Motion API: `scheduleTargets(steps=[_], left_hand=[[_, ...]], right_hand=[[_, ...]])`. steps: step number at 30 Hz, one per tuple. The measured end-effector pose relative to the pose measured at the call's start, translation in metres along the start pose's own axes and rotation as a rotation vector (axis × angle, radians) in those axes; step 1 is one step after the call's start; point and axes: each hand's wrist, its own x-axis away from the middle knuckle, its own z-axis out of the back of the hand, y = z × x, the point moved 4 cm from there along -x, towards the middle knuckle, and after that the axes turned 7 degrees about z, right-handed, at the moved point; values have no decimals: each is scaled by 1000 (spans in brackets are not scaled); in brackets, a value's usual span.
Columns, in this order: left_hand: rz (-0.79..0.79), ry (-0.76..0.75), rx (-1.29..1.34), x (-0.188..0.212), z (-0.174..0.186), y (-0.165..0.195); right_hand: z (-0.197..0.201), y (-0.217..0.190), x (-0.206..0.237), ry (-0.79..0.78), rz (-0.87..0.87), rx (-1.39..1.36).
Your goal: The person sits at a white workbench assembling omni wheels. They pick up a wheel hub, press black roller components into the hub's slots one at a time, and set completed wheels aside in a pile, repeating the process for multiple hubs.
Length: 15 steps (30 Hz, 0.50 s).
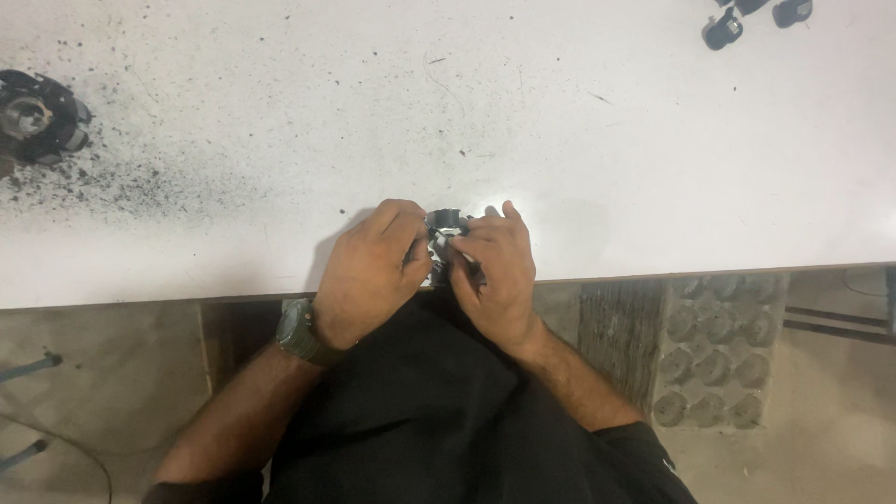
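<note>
While I'm at the white table's (579, 140) edge, my left hand (369, 271) and right hand (495, 271) are both clamped on a small black part (445, 222).

White table (607, 149), black grit (140, 177), dark round part (37, 117), small black pieces (723, 28), grey tray (714, 350)

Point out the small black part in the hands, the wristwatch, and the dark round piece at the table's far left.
small black part (446, 222), head view, its top edge
wristwatch (297, 331), head view, its case
dark round piece (35, 117), head view, its middle
</note>
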Motion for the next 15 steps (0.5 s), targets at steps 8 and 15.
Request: scheduleTargets(steps=[8,15], left_hand=[[-4,-9,-198,11,16,-18],[134,649,-868,8,167,-144]], right_hand=[[9,15,-8,-28,27,154],[84,63,0,321,-230,188]])
